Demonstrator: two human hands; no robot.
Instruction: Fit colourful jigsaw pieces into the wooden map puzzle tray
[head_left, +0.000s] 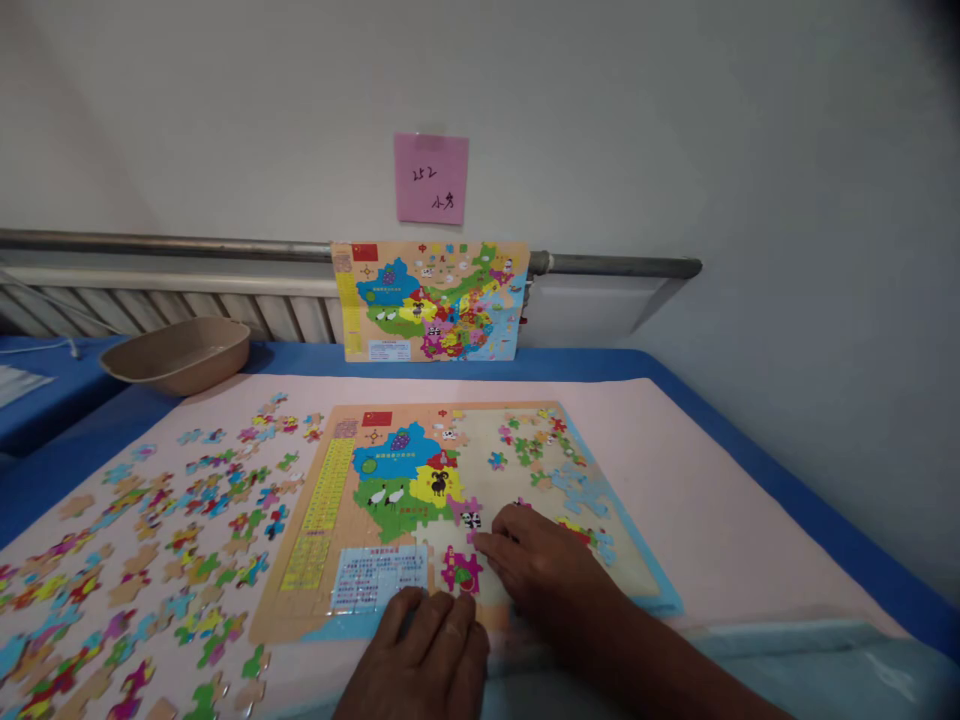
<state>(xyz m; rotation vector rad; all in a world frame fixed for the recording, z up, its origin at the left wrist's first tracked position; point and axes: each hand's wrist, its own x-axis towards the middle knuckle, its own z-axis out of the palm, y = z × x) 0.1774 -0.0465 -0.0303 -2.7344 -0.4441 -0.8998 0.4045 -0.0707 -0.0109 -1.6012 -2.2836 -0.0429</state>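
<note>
A partly filled jigsaw puzzle board (615, 520) with a map picture lies in front of me. My right hand (551, 565) reaches over its middle, fingers drawn together, tips on the edge of a pink puzzle piece (474, 537) just below the panda piece (471, 520). The fingers partly hide that piece. My left hand (424, 650) rests at the board's near edge with bent, slightly spread fingers and nothing visible in them. Just beyond its fingertips sits a magenta cluster of pieces (461, 570). Loose pieces (529, 447) lie on the board's right part.
Many loose puzzle pieces (202, 500) are scattered left of the board on the pink mat (750, 560). A brown basin (180, 355) stands at the back left. A finished map picture (431, 300) leans against the wall pipe (622, 265), under a pink note (431, 180).
</note>
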